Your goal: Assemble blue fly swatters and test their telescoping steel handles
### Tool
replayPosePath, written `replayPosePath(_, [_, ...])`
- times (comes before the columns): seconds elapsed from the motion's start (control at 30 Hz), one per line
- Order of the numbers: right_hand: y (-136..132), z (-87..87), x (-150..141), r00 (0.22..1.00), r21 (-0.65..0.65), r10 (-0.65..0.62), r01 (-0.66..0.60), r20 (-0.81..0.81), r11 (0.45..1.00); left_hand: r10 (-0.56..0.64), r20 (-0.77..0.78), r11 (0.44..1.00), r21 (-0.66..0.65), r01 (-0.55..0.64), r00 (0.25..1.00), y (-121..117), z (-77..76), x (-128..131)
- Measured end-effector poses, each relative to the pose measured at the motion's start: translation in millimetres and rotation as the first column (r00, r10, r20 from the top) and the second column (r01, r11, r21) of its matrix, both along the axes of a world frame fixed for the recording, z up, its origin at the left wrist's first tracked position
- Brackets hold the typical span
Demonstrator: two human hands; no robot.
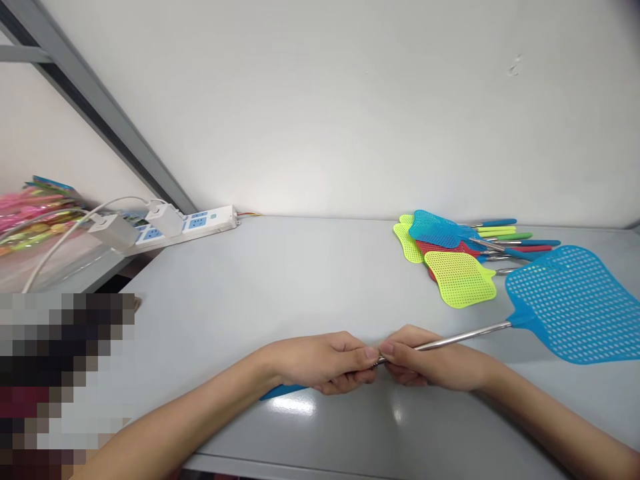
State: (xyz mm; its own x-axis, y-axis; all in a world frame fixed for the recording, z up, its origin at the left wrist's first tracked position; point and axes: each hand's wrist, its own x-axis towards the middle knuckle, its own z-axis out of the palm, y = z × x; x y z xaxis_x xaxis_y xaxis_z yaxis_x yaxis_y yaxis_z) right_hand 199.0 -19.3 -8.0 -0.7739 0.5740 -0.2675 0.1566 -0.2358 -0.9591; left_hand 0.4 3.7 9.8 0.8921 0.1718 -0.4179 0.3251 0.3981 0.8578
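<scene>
A blue fly swatter (pixel 583 303) with a silver metal shaft is held in front of me, its mesh head off to the right. Closed around the blue handle end, my left hand (pixel 330 363) pinches the rod near its tip of thumb. My right hand (pixel 425 360) grips the metal shaft just beside it, thumb on top. The two thumbs nearly meet. Part of the blue handle sticks out behind my left wrist; the rest is hidden by the fingers.
A pile of fly swatters (pixel 460 280) in yellow, blue, red and green lies near the wall. At left, a white power strip (pixel 210 230) with plugged-in adapters rests by a metal frame post (pixel 115 107). Colourful plastic-wrapped items (pixel 45 217) lie beyond it on the grey table (pixel 280 280).
</scene>
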Motion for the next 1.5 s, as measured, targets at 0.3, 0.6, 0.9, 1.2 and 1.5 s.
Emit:
replayPosePath(0.3, [3,4.6,3,0.999,0.093,0.011,-0.015,0.047,0.996,-0.011,0.012,0.998,-0.055,0.011,1.0,1,-1.8,1])
replayPosePath(0.6, [5,5.5,7,0.996,0.14,0.005,-0.017,0.088,0.99,-0.002,-0.014,0.996,-0.084,0.001,1.0,1,-1.0,0])
replayPosePath(0.9, [4,5.8,12,0.992,0.146,-0.001,-0.018,0.126,0.989,-0.007,0.012,0.995,-0.096,0.008,1.0,2,-3.7,-1])
replayPosePath(1.2, [7,4.2,18,0.995,0.127,-0.022,0.01,0.093,0.992,-0.012,0.034,0.994,-0.107,0.016,0.999,7,-5.7,-4])
replayPosePath(1.5, [7,7.9,20,0.994,0.144,-0.022,0.006,0.109,0.989,-0.032,0.014,0.995,-0.091,0.033,0.999,9,-5.7,-5])
